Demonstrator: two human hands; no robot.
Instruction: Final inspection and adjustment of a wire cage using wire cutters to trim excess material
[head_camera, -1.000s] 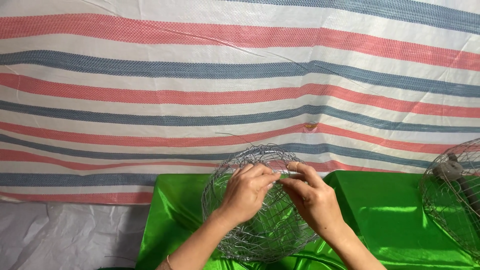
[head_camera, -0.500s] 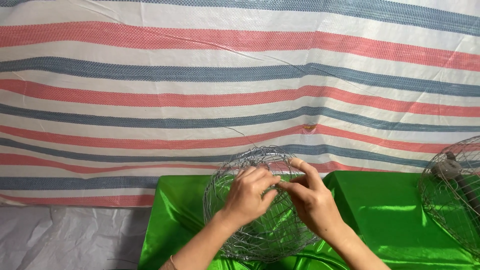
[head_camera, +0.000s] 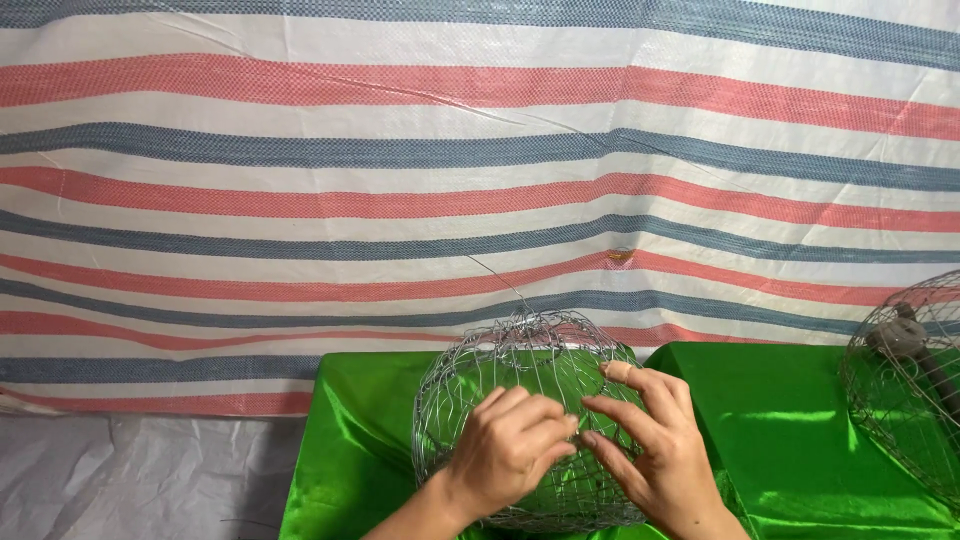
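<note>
Round silver wire-mesh cage (head_camera: 530, 420) sits on the tabletop covered in shiny green cloth (head_camera: 790, 420), near its back edge, toward the left half. Left hand (head_camera: 510, 450) lies on the cage front, fingers curled, grip pinching mesh wire. Right hand (head_camera: 650, 445) is just beside it, fingertips touching the left hand's, thumb and fingers grasping the same mesh spot; a pale bandage wraps one fingertip. A loose wire end sticks up from the cage top. Second round wire-mesh cage (head_camera: 905, 390) with a grey lump inside stands at the right edge, well apart. Red, blue and white striped tarp (head_camera: 450, 180) hangs behind.
</note>
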